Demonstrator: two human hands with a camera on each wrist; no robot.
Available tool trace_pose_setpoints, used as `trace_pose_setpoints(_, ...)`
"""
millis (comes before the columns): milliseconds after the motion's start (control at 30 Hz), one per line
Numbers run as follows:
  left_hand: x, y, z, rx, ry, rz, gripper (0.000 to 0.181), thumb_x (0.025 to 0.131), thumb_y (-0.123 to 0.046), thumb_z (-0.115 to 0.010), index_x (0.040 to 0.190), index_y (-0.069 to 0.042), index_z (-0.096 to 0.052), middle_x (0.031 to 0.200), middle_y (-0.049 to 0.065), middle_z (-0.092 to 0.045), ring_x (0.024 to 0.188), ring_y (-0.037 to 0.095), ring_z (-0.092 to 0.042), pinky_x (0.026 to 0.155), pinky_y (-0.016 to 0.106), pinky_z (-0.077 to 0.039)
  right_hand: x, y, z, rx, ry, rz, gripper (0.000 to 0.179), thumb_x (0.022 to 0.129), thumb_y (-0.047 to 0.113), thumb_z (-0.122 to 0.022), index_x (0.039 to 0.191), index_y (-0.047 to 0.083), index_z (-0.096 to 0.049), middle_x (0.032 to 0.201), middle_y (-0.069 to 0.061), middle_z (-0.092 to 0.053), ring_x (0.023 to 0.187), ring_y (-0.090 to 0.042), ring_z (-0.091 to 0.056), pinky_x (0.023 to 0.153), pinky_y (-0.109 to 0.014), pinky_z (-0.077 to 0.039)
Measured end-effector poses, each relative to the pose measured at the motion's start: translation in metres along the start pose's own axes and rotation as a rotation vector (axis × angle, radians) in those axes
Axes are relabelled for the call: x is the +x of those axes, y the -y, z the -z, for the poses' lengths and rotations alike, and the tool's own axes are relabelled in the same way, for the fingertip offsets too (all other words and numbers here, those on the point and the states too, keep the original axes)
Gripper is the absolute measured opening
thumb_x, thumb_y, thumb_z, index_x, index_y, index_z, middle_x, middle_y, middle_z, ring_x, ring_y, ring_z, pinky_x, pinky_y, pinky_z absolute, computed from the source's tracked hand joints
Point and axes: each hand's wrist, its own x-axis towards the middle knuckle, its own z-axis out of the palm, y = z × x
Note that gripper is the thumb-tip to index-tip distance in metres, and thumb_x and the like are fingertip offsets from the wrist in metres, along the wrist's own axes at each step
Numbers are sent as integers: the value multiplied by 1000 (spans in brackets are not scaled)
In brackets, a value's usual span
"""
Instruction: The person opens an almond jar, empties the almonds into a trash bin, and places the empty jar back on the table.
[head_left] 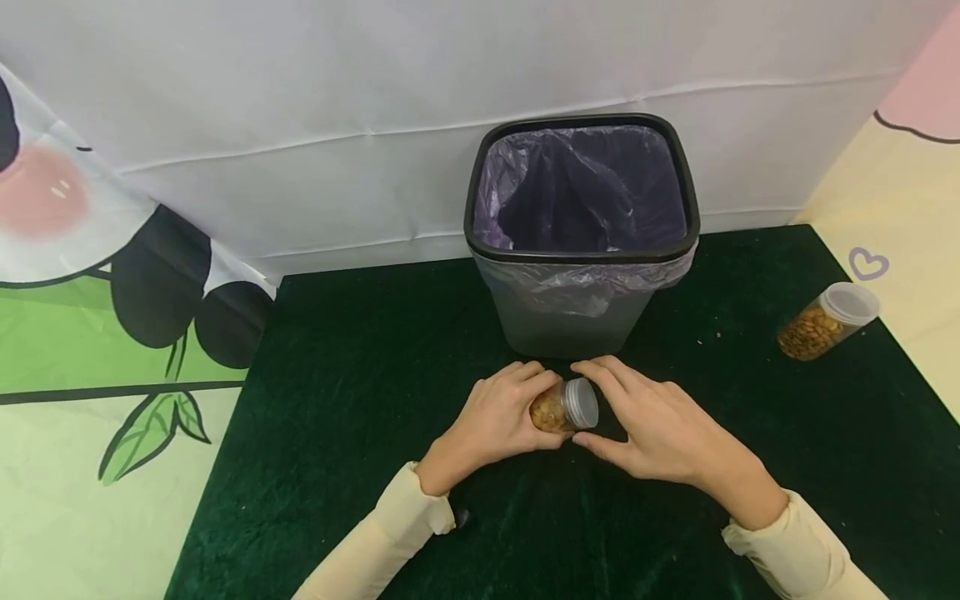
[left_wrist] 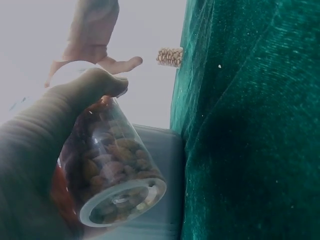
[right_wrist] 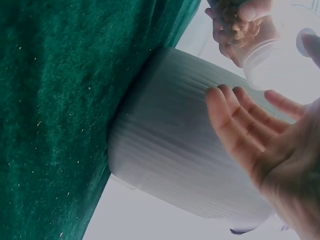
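Observation:
My left hand (head_left: 498,417) grips a clear plastic jar (head_left: 550,410) of brownish, nut-like pieces, tilted with its pale screw lid (head_left: 582,403) toward the right. In the left wrist view the thumb lies across the upper part of the jar (left_wrist: 117,160), and its round base faces the camera. My right hand (head_left: 667,425) is spread around the lid end, thumb apart from the fingers, holding nothing. In the right wrist view its fingers (right_wrist: 250,125) are extended below the lid; whether the thumb touches the lid, I cannot tell.
Just beyond the hands stands a grey bin (head_left: 570,321) with a black rim and purplish liner. A second lidded jar (head_left: 813,329) of brown pieces is near the right edge of the dark green cloth (head_left: 360,358). Small crumbs dot the cloth; a white drape hangs behind.

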Motion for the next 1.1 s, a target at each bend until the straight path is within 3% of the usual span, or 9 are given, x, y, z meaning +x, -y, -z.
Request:
trace_pose_setpoints(133,-1,-1,-1,-6,-3,-6,51,72,-54,-76,114,-30,-62,98,-12,-57,83,4,-52,60,19,-51,0,1,-1,-7,9,-30,69,88,68,-54,138,21,-47,117,7,-65,81,0,-61,67,-21,-54)
trace_pose_setpoints(333,-2,-2,-1,9,-7,-9,52,71,-56,-76,115,-30,-61,99,-12,-57,84,4,-52,58,19,-50,0,3,-3,11,-11,31,58,88,53,-66,134,21,-50,107,11,-63,75,4,-56,63,-16,-50)
trace_pose_setpoints(567,-4,-2,1,16,-2,-10,54,72,-56,-76,117,-31,-61,100,-12,-57,85,4,-53,60,19,-51,1,3,-1,18,-1,77,61,85,44,-74,137,24,-49,120,10,-57,81,4,-55,65,-17,-52)
trace_pose_setpoints(667,-4,-2,1,20,-2,-9,53,72,-57,-76,116,-30,-61,99,-12,-57,85,4,-53,61,19,-52,1,3,0,13,19,86,61,87,48,-70,139,25,-48,127,8,-54,83,3,-56,64,-16,-51)
trace_pose_setpoints(867,-4,-1,1,21,2,-2,54,72,-57,-76,116,-29,-61,99,-12,-58,84,3,-53,61,19,-52,1,3,0,10,24,89,69,84,44,-75,143,26,-44,134,5,-49,84,-1,-58,61,-16,-49)
trace_pose_setpoints(1000,-5,-3,2,18,15,7,56,72,-58,-77,117,-29,-61,102,-11,-58,86,5,-54,62,20,-53,0,2,-1,-3,8,47,83,83,62,-68,150,27,-35,136,6,-50,79,1,-56,61,-18,-50)
trace_pose_setpoints(1100,-5,-4,3,9,18,7,56,72,-58,-76,118,-29,-61,103,-11,-58,88,5,-54,63,20,-53,0,1,0,-8,16,1,80,85,71,-57,148,26,-37,130,7,-58,76,3,-56,63,-19,-51)
